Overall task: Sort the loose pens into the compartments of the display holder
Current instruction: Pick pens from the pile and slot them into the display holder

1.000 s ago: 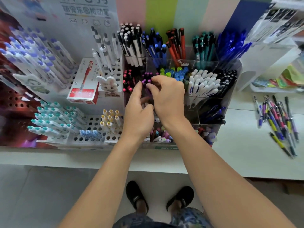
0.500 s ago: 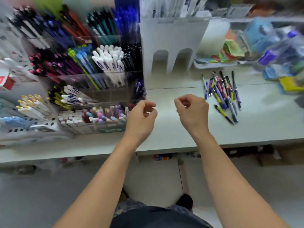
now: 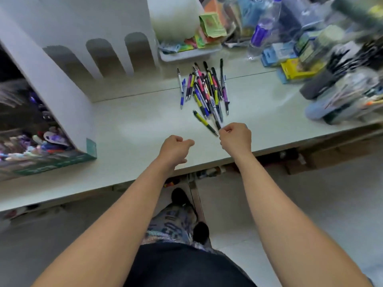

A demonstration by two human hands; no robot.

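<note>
Both hands hover over the counter [image 3: 132, 129], near the front edge. My left hand [image 3: 175, 147] is loosely curled with nothing in it. My right hand [image 3: 235, 137] is curled at the near end of the pile of loose pens [image 3: 207, 92]; its fingertips sit right at the tip of the yellow-and-black pen [image 3: 205, 122]. Whether they already pinch it I cannot tell.

The display holder [image 3: 47, 141] stands well apart to the left, only its end showing, blurred.

Risks:
- The pens lie crossed over one another. Pulling one from below would likely drag its neighbours and scatter the heap.
- The nearest pens are close to the counter edge. A nudge from my knuckles could roll one off to the floor.
- Many barrels share similar colours. Grabbing several at once invites the wrong compartment.

Writing: pale print runs along the holder's green front strip, too blurred to read. The yellow box [image 3: 298, 69] and the bottle [image 3: 263, 27] are also illegible.
</note>
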